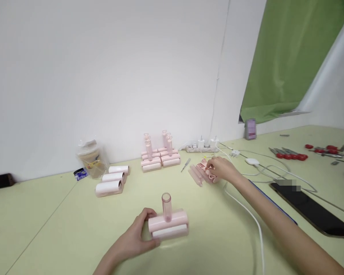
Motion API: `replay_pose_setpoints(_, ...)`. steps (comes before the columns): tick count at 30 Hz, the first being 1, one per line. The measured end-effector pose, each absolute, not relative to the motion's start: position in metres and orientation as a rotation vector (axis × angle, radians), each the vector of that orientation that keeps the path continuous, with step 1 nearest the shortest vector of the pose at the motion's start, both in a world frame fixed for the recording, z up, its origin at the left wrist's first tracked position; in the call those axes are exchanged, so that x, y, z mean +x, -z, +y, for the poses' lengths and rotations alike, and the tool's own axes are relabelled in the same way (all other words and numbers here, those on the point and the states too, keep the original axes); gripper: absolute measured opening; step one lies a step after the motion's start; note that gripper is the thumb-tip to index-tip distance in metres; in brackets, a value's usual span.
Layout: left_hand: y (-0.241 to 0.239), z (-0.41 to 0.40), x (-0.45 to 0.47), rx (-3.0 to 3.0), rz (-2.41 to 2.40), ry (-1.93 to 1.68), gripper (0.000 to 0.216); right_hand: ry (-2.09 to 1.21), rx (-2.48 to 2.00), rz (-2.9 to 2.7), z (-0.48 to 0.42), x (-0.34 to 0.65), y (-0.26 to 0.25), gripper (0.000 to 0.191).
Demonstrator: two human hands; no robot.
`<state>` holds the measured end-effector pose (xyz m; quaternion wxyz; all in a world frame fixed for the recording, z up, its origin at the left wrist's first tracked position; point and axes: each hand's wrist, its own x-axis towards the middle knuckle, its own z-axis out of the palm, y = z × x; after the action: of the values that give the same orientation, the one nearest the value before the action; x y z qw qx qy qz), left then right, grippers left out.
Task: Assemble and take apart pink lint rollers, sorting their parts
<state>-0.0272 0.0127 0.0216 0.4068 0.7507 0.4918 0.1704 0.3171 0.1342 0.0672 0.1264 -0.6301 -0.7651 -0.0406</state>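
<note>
My left hand [136,233] grips the left end of a pink lint roller [176,218], thumb in front and fingers behind. The roller has a white roll below and a clear pink tube standing upright on top. Farther right, my right hand [221,168] is in a small pile of pink plastic parts [203,166], fingers bent together; whatever they pinch is hidden. Clear pink tubes [195,175] lie just left of that pile. Near the wall, several lint rollers with upright handles [150,161] stand grouped. White rolls in pink holders [109,187] lie at the left.
A small screwdriver [185,164] lies near a power strip [193,149]. A white cable [258,225] runs beside my right arm. Also about are a large black phone [312,210], red-handled tools [292,155], a bagged cup [92,160] and a dark phone [0,181].
</note>
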Motion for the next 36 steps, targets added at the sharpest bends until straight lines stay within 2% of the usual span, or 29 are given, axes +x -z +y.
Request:
replay_pose_setpoints(10,-0.026,0.011,-0.027,1.845,1.204,-0.451,0.048,0.043,-1.797,-2.281,0.126,0.325,-0.038,0.016)
replay_pose_setpoints(15,-0.024,0.011,-0.030,1.901,1.233,-0.502,0.089,-0.036,-1.690,-2.160,0.119,0.322,-0.053,0.020)
replay_pose_setpoints(16,-0.027,0.013,-0.028,1.908,1.232,-0.576,0.087,-0.049,-1.654,-2.144,0.115,0.317,-0.060,0.023)
replay_pose_setpoints(19,-0.044,0.023,-0.012,1.929,1.101,-0.851,0.062,-0.262,-1.478,-2.119,0.096,0.291,-0.086,0.028)
replay_pose_setpoints(21,-0.056,0.031,0.005,1.915,0.933,-0.960,0.058,-0.689,-1.187,-2.026,0.082,0.265,-0.102,0.024)
replay_pose_setpoints(24,-0.062,0.041,0.033,1.740,0.732,-0.974,0.046,-1.018,-0.910,-1.855,0.063,0.225,-0.118,0.024)
replay_pose_setpoints(26,-0.056,0.045,0.045,1.545,0.677,-0.971,0.028,-1.057,-0.842,-1.834,0.055,0.205,-0.120,0.023)
replay_pose_setpoints(28,-0.046,0.046,0.052,1.399,0.663,-0.993,0.018,-1.009,-0.835,-1.867,0.049,0.191,-0.117,0.020)
replay_pose_setpoints(31,-0.034,0.048,0.053,1.348,0.668,-1.028,0.014,-0.961,-0.847,-1.949,0.044,0.182,-0.109,0.024)
replay_pose_setpoints(36,-0.033,0.047,0.055,1.319,0.695,-1.047,0.015,-0.896,-0.856,-2.003,0.040,0.182,-0.102,0.018)
